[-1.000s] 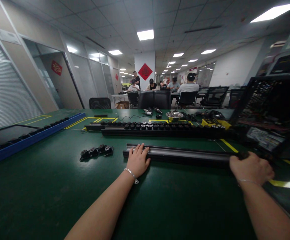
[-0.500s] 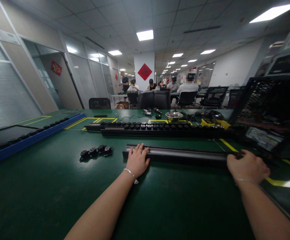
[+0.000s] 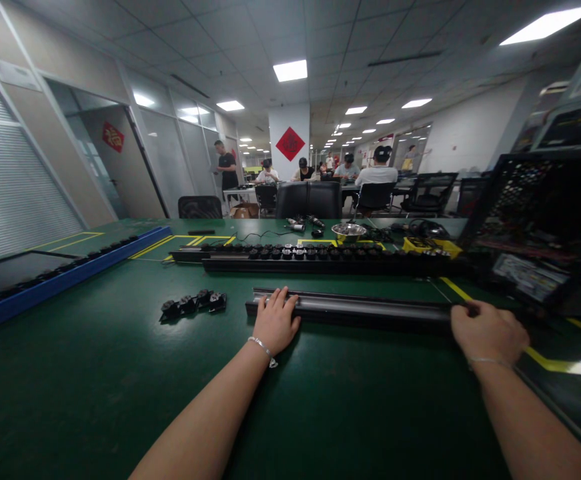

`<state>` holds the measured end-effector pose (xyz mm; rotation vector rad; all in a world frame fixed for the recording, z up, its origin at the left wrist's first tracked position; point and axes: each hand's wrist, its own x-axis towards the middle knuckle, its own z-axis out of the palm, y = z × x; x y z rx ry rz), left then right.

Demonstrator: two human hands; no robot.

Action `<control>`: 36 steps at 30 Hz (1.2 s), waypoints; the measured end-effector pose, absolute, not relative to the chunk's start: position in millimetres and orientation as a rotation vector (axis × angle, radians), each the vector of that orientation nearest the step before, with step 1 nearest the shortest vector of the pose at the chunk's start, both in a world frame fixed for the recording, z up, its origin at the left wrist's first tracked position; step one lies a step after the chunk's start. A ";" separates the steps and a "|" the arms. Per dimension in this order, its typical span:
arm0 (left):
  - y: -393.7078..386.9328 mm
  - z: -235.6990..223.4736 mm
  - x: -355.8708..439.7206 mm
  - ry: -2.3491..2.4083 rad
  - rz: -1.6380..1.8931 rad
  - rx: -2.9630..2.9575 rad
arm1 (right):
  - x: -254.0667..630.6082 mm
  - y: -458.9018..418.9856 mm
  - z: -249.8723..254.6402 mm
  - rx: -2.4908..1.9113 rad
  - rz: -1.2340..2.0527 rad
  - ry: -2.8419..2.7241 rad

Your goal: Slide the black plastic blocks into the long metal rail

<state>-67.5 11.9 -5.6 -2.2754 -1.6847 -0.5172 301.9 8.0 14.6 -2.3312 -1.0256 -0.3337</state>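
Observation:
A long black metal channel [image 3: 370, 311] with a bare grey groove lies across the table in front of me. My left hand [image 3: 275, 319] grips it near its left end, fingers over the top and thumb along the near side. At the right end is my right hand [image 3: 490, 333], its fingers curled and pressed together. What they pinch is hidden behind the hand. Several small black socket modules [image 3: 193, 305] lie in a loose row left of the channel. Beyond it stands another black channel [image 3: 320, 265] with a row of modules along its top.
A blue rail [image 3: 70, 280] with dark parts runs along the left. Behind the channels are a metal bowl [image 3: 349, 232], cables and a yellow tray [image 3: 433, 248]. A dark open-fronted rack [image 3: 535, 220] rises at the right. Several people sit farther back; one person [image 3: 227, 170] stands.
My right hand has shifted slightly left along the end of the channel. My left hand and the channel stay in place. A standing person in the background has moved left.

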 end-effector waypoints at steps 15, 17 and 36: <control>12.1 -5.3 -67.3 -1.685 -0.511 -2.282 | 292.4 6.3 18.8 -2.303 -0.352 -1.141; 12.4 -5.6 -67.4 -1.685 -0.512 -2.285 | 291.5 6.4 18.8 -2.270 -0.371 -1.149; 12.8 -8.0 -67.6 -1.678 -0.514 -2.271 | 277.1 6.9 17.4 -2.088 -0.319 -1.408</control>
